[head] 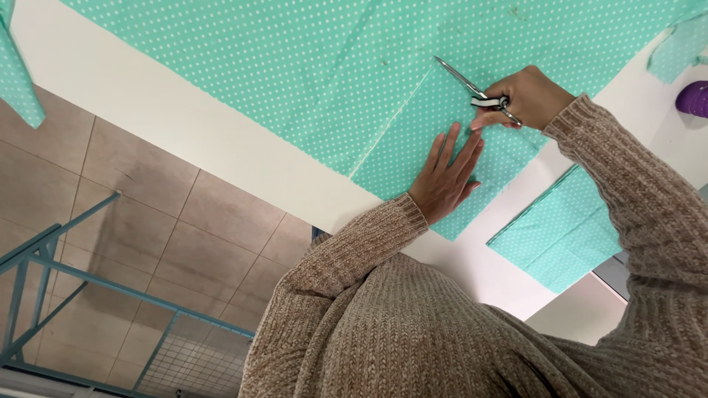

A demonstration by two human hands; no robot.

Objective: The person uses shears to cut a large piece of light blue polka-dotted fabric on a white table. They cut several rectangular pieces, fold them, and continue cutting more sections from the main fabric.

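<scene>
Nearest me, my left hand [445, 177] lies open and flat, fingers spread, pressing the folded panel [435, 144] of mint green dotted fabric [310, 66] onto the white table [184, 125]. Just beyond it, my right hand [529, 97] is closed around the handles of the scissors [476, 92], blades parted and pointing along the panel's edge. A smaller folded fabric piece [564, 232] lies to the right.

You have one view only, worn on your head; it looks steeply down over your chest, rolled askew, close to the bench [221, 140]; the bench's near edge runs diagonally, tiled floor [147, 243] beyond it.
</scene>
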